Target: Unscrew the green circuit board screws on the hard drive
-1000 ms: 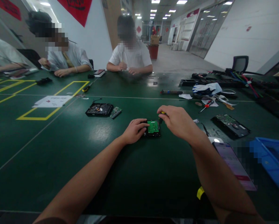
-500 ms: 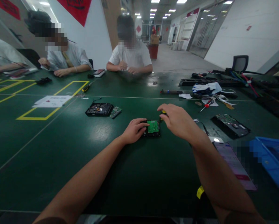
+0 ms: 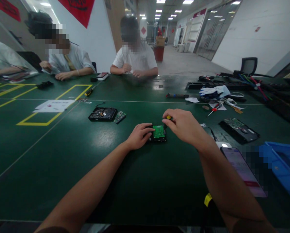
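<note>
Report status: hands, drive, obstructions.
Left hand on hard drive. Right hand gripping yellow-handled screwdriver by drive's far-right corner. Green circuit board faces up. Left fingers partly cover drive.

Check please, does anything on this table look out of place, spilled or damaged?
Nothing looks plainly spilled or damaged. One oddity: a small circuit board lies loose and askew beside the black case, to the left of the left hand, whereas the drive under that hand has its green board on.
</note>
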The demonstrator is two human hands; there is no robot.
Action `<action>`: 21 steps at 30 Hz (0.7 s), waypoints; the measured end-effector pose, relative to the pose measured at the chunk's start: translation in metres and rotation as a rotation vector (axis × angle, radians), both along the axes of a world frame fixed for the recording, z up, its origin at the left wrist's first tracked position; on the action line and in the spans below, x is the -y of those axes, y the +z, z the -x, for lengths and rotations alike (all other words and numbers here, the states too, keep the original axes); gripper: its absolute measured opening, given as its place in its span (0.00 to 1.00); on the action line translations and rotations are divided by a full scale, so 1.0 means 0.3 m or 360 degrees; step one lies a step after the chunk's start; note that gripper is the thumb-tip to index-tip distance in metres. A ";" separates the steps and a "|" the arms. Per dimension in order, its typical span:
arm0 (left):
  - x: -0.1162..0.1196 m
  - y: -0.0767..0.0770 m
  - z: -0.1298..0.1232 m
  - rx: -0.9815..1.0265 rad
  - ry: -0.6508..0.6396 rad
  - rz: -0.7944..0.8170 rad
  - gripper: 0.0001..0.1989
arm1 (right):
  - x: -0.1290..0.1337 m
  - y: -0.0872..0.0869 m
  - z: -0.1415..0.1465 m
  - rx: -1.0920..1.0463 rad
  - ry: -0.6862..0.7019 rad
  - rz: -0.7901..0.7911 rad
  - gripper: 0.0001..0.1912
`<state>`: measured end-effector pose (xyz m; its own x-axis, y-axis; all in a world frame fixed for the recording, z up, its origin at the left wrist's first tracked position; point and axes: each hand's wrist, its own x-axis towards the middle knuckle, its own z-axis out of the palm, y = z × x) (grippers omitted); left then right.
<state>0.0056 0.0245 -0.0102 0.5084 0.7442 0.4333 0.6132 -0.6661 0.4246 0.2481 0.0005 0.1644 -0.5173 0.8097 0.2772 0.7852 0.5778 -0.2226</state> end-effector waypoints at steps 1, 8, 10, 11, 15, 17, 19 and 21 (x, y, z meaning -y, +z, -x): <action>0.000 0.001 0.000 0.0000 -0.0002 0.0002 0.18 | -0.003 -0.003 -0.002 0.0010 -0.0001 -0.0004 0.08; 0.000 -0.002 0.001 0.0009 0.0001 0.0001 0.18 | -0.012 -0.021 -0.003 -0.0033 0.0044 0.0027 0.14; -0.001 -0.005 0.001 0.0008 -0.0001 0.0001 0.18 | -0.010 -0.020 0.000 -0.0029 -0.0005 0.0025 0.12; -0.002 -0.006 0.000 0.0006 -0.0002 0.0001 0.18 | -0.010 -0.020 0.000 -0.0028 -0.0034 0.0022 0.11; -0.004 -0.008 0.001 -0.0005 -0.0005 -0.0007 0.17 | -0.012 -0.017 -0.004 -0.0035 -0.0082 -0.0003 0.08; -0.003 -0.007 0.001 -0.0001 -0.0003 -0.0011 0.17 | -0.011 -0.013 -0.005 -0.0045 -0.0047 -0.0007 0.07; -0.002 -0.006 0.001 0.0010 -0.0001 -0.0013 0.17 | -0.008 -0.007 -0.003 -0.0049 -0.0005 0.0005 0.07; 0.000 -0.005 0.001 0.0014 -0.0001 -0.0009 0.17 | -0.005 -0.002 0.000 -0.0041 0.0021 0.0026 0.07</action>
<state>0.0053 0.0247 -0.0117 0.5050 0.7415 0.4417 0.6091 -0.6688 0.4263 0.2479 0.0019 0.1637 -0.5210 0.8072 0.2774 0.7713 0.5845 -0.2519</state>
